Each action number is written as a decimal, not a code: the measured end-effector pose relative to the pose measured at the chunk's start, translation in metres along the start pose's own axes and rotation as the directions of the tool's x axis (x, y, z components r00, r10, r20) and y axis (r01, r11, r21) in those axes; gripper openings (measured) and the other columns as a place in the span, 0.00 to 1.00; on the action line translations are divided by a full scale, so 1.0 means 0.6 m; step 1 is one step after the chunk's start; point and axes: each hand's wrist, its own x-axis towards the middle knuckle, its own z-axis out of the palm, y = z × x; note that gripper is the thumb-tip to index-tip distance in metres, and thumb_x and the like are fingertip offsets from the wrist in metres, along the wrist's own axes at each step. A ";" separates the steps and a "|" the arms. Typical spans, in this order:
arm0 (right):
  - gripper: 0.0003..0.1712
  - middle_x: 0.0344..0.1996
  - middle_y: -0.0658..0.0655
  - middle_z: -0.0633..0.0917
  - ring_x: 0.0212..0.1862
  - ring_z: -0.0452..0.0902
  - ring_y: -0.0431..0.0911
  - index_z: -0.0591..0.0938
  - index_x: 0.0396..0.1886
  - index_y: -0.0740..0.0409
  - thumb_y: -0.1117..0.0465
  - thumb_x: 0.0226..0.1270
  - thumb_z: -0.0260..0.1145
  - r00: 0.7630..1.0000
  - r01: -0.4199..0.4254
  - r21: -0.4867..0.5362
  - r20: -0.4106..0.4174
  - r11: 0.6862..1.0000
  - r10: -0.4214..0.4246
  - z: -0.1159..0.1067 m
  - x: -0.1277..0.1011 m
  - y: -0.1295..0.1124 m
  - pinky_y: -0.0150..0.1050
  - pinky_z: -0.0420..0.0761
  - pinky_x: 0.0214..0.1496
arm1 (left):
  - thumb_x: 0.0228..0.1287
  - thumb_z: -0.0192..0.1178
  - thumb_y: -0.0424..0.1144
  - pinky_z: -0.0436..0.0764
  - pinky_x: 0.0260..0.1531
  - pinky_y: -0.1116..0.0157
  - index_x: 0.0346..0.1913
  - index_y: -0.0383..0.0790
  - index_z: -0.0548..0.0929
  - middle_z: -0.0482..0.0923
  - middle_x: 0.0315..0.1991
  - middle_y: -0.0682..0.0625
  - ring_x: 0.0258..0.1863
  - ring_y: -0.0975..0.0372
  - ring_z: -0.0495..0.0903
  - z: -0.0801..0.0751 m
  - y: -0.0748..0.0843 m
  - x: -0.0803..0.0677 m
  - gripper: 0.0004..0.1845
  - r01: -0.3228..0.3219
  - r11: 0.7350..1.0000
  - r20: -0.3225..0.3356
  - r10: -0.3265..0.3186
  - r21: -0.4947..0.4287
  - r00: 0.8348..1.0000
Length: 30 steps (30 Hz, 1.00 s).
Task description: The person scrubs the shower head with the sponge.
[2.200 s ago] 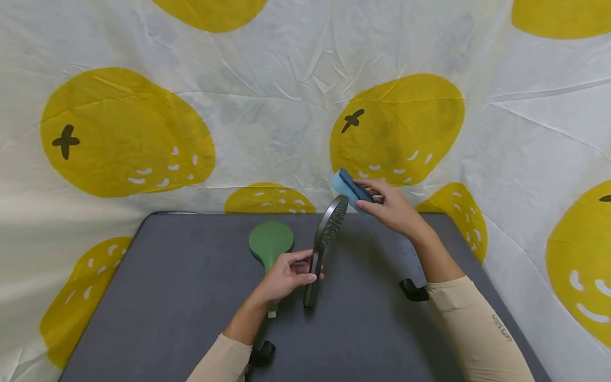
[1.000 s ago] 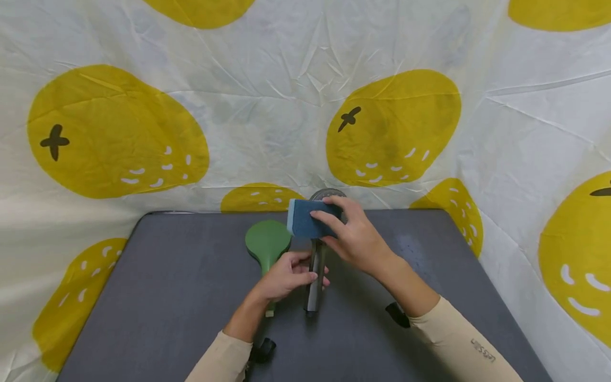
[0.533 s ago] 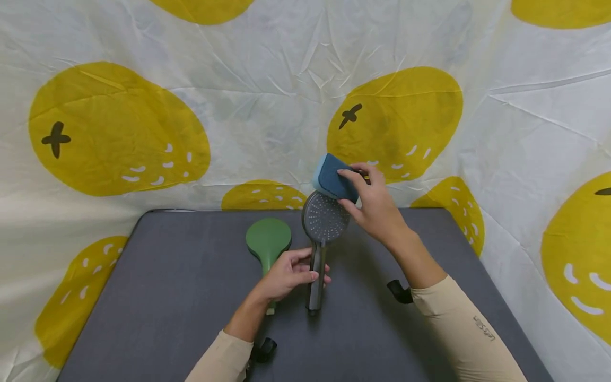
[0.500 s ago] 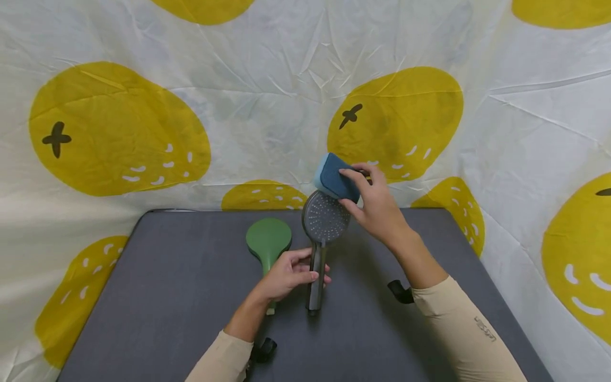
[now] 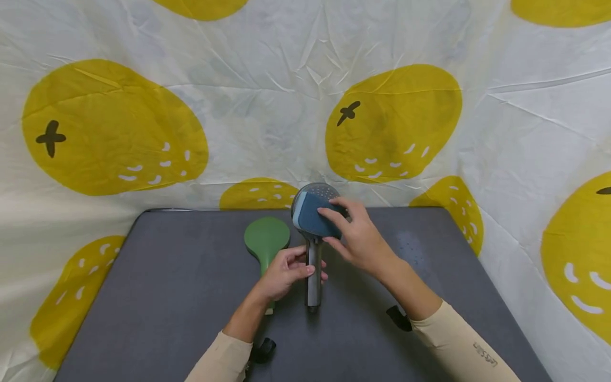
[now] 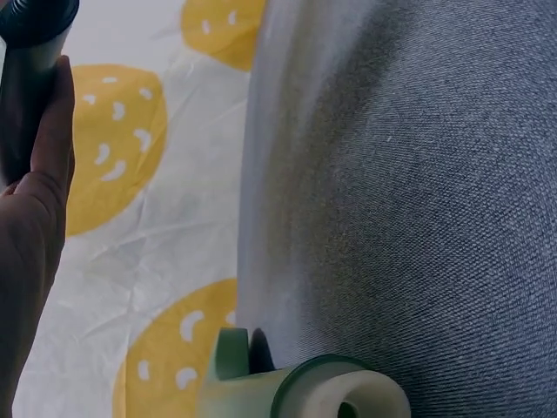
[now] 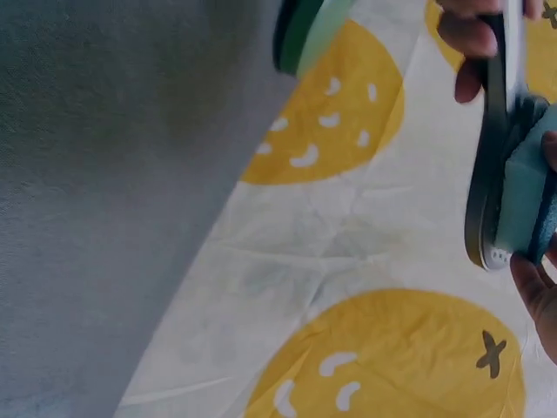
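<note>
Above the grey tabletop (image 5: 167,297), a shower head (image 5: 314,249) was held upright, handle down, clasped by the left hand (image 5: 285,271); beyond, a sponge (image 5: 316,216) was pressed against its face by the right hand's (image 5: 361,241) grip.

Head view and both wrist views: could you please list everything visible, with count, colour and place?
shower head: one, dark grey metal, held upright above the middle of the table, handle pointing down.
sponge: one, blue with a lighter blue edge, pressed flat against the shower head's face.
green shower head: one, green, lying on the table just left of the grey one.
table: one, dark grey fabric surface.
backdrop: one, white cloth with yellow fruit prints, behind and around the table.
left hand: one, grips the grey shower head's handle.
right hand: one, holds the sponge against the spray face.
sleeves: two, beige, on both forearms.
</note>
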 end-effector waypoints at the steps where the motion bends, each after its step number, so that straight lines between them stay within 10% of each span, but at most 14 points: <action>1: 0.39 0.64 0.70 0.73 0.65 0.71 0.66 0.76 0.68 0.55 0.59 0.58 0.82 1.000 0.010 -0.003 0.002 1.000 -0.010 0.001 -0.003 -0.003 0.62 0.77 0.63 | 0.76 0.58 0.33 0.88 0.52 0.56 0.74 0.24 0.64 0.67 0.56 0.11 0.46 0.59 0.90 0.000 0.000 0.000 0.30 -0.001 1.000 -0.002 0.001 -0.006 1.000; 12: 0.39 0.65 0.68 0.74 0.61 0.72 0.64 0.78 0.68 0.52 0.59 0.55 0.83 0.994 0.103 -0.051 0.031 0.993 -0.101 -0.003 -0.013 -0.013 0.58 0.81 0.61 | 0.77 0.56 0.29 0.87 0.53 0.54 0.73 0.20 0.62 0.71 0.55 0.13 0.46 0.58 0.90 -0.001 -0.002 0.003 0.29 -0.032 0.999 0.012 0.032 -0.018 0.999; 18: 0.38 0.65 0.68 0.74 0.61 0.72 0.65 0.78 0.67 0.50 0.61 0.57 0.82 0.998 0.064 -0.087 0.008 0.994 -0.063 -0.008 0.007 0.005 0.58 0.81 0.61 | 0.77 0.56 0.31 0.88 0.53 0.54 0.73 0.23 0.66 0.80 0.54 0.25 0.46 0.57 0.91 0.000 0.003 0.005 0.27 -0.024 1.000 0.016 0.024 -0.004 1.000; 30: 0.37 0.66 0.69 0.73 0.62 0.70 0.66 0.77 0.68 0.54 0.62 0.59 0.81 0.999 -0.014 -0.116 -0.045 0.993 0.009 -0.031 0.040 0.049 0.60 0.78 0.63 | 0.77 0.58 0.34 0.89 0.43 0.62 0.75 0.28 0.66 0.75 0.58 0.18 0.48 0.55 0.90 0.007 0.002 0.011 0.29 0.052 0.998 -0.018 -0.052 0.020 0.998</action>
